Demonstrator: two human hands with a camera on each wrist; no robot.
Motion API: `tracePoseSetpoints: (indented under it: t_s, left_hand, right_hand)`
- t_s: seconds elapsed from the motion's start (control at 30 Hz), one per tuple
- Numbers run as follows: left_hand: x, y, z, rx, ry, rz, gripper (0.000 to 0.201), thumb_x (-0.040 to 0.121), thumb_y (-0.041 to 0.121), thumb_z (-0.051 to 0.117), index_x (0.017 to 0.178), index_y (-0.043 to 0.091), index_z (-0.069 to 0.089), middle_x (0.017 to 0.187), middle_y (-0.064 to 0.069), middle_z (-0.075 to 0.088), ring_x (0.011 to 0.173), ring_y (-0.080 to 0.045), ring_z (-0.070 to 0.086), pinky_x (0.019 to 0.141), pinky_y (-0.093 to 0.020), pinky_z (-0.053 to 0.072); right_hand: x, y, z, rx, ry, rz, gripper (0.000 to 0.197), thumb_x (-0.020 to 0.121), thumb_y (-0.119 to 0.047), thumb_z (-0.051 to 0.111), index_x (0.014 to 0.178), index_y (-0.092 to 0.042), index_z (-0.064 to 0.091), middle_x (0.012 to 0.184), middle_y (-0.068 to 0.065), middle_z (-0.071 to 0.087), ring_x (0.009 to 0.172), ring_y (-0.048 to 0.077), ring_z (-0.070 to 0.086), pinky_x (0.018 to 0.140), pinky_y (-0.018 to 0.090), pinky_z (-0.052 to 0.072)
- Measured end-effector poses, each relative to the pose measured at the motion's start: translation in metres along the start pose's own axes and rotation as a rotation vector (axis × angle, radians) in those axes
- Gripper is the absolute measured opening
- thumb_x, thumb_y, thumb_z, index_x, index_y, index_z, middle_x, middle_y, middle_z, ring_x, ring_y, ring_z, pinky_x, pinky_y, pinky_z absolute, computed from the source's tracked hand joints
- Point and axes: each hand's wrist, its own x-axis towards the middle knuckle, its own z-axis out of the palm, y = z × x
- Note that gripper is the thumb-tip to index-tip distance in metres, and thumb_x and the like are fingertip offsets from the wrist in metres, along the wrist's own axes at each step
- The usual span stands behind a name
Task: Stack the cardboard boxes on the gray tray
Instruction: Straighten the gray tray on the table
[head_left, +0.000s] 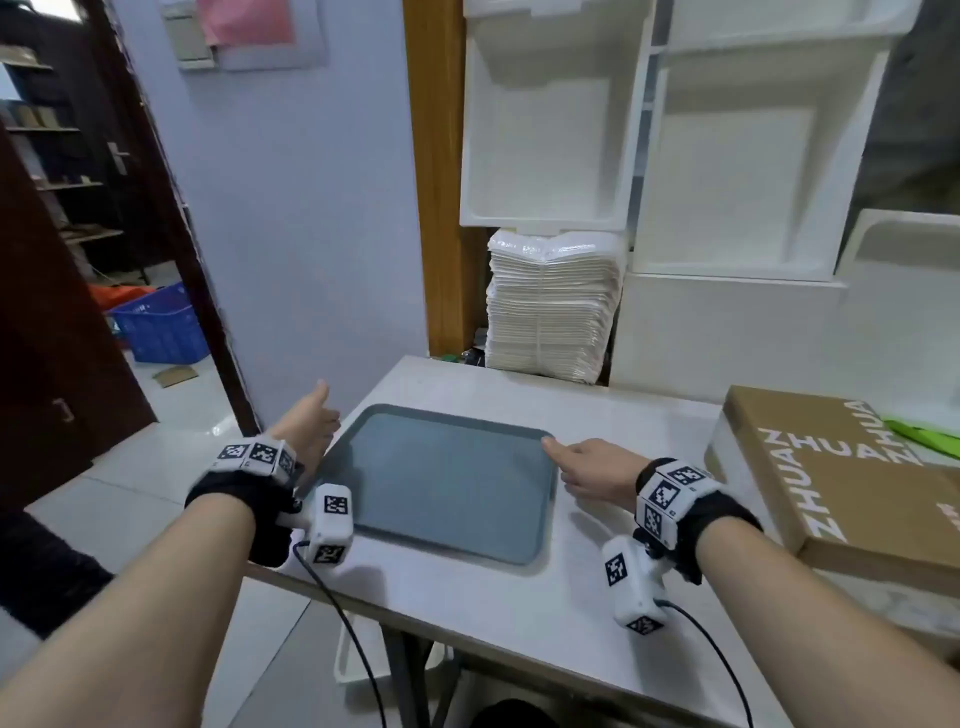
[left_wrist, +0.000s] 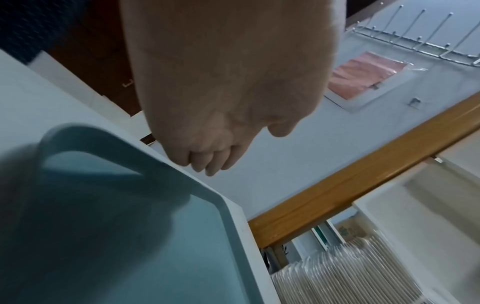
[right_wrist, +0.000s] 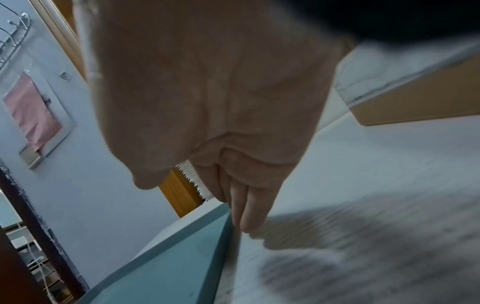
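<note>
We find the table (head_left: 519, 613) bearing the gray tray (head_left: 441, 478) at centre, nothing on it; the cardboard boxes (head_left: 841, 467) lie stacked at the table's right edge, well apart from it; stacking not begun, all remains; left hand (head_left: 306, 426) and right hand (head_left: 592, 467) flank the tray, fingers straight, holding nothing.

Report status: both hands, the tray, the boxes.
Left hand open at gray tray left edge; right hand open, fingertips at its right rim. Tray bare. Cardboard box unmoved, far right. Nothing in the way.
</note>
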Motion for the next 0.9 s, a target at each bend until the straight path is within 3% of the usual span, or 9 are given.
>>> tracePoseSetpoints:
  t_s: [0.07,0.13,0.2,0.33,0.43,0.53,0.6,0.73,0.9]
  left_hand:
    - [-0.002,0.001,-0.002,0.012,0.014,-0.014,0.080,0.098,0.059,0.009,0.151,-0.001,0.013,0.160,-0.016,0.013,0.148,-0.026,0.010,0.120,-0.036,0.006]
    - [-0.005,-0.001,-0.003,0.035,-0.028,-0.013,0.080,0.098,0.059,0.007,0.152,-0.001,0.011,0.160,-0.014,0.011,0.148,-0.025,0.009,0.120,-0.036,0.003]
    - [-0.003,-0.003,-0.005,0.024,-0.024,-0.029,0.081,0.097,0.060,0.006,0.152,0.000,0.011,0.160,-0.013,0.012,0.148,-0.025,0.009,0.120,-0.038,0.001]
    - [0.000,-0.004,-0.006,-0.017,-0.003,-0.039,0.084,0.096,0.062,0.007,0.152,0.000,0.013,0.160,-0.013,0.013,0.148,-0.024,0.011,0.120,-0.041,-0.001]
    - [-0.001,-0.004,-0.001,-0.031,-0.002,-0.030,0.082,0.098,0.060,0.007,0.152,-0.001,0.012,0.160,-0.014,0.013,0.148,-0.024,0.011,0.120,-0.037,0.002]
    - [-0.006,-0.004,0.004,-0.029,-0.014,-0.030,0.079,0.099,0.057,0.007,0.152,-0.001,0.012,0.160,-0.015,0.013,0.148,-0.023,0.011,0.120,-0.035,0.004]
    - [-0.007,-0.004,0.006,-0.033,-0.036,-0.043,0.078,0.099,0.057,0.007,0.152,-0.001,0.011,0.160,-0.015,0.012,0.148,-0.023,0.010,0.120,-0.036,0.003]
    - [-0.010,-0.004,0.017,-0.029,-0.073,-0.060,0.079,0.099,0.056,0.006,0.152,-0.002,0.010,0.160,-0.016,0.012,0.149,-0.023,0.010,0.118,-0.035,0.003]
    - [-0.010,-0.008,0.039,-0.025,-0.119,-0.067,0.078,0.098,0.058,0.009,0.152,0.000,0.011,0.160,-0.014,0.011,0.149,-0.023,0.009,0.120,-0.036,0.002]
  right_hand:
    - [0.010,0.007,0.006,0.113,-0.004,-0.009,0.056,0.092,-0.068,0.034,0.071,-0.020,0.055,0.072,0.002,0.053,0.068,0.020,0.050,0.065,0.027,0.040]
    - [0.021,0.015,0.013,0.137,-0.004,-0.001,0.084,0.079,-0.082,0.036,0.093,-0.007,0.069,0.089,0.009,0.066,0.087,0.026,0.061,0.079,0.030,0.048]
    - [0.034,0.023,0.017,0.118,-0.004,-0.022,0.122,0.048,-0.104,0.028,0.108,-0.006,0.070,0.110,0.010,0.072,0.106,0.027,0.066,0.101,0.041,0.049]
    - [0.044,0.030,0.019,0.079,-0.005,-0.057,0.138,0.029,-0.108,0.025,0.109,-0.005,0.071,0.112,0.013,0.073,0.109,0.030,0.066,0.103,0.046,0.047]
    - [0.037,0.025,0.019,0.119,-0.005,-0.040,0.131,0.040,-0.106,0.024,0.114,-0.008,0.069,0.114,0.012,0.072,0.108,0.027,0.066,0.104,0.045,0.046]
    - [0.018,0.013,0.015,0.086,0.005,-0.027,0.091,0.083,-0.080,0.030,0.127,-0.008,0.063,0.115,0.008,0.066,0.098,0.021,0.056,0.108,0.040,0.042]
    - [0.017,0.016,0.014,0.024,0.034,-0.024,0.073,0.096,-0.063,0.031,0.131,-0.005,0.059,0.108,0.003,0.055,0.097,0.020,0.048,0.105,0.035,0.039]
    - [0.013,0.026,0.010,-0.001,0.055,0.012,0.072,0.098,-0.060,0.030,0.131,-0.002,0.058,0.097,0.003,0.051,0.095,0.021,0.046,0.099,0.033,0.039]
    - [0.001,0.042,0.001,-0.044,0.095,0.039,0.072,0.098,-0.060,0.030,0.127,-0.002,0.060,0.132,0.014,0.060,0.123,0.029,0.055,0.108,0.040,0.038]
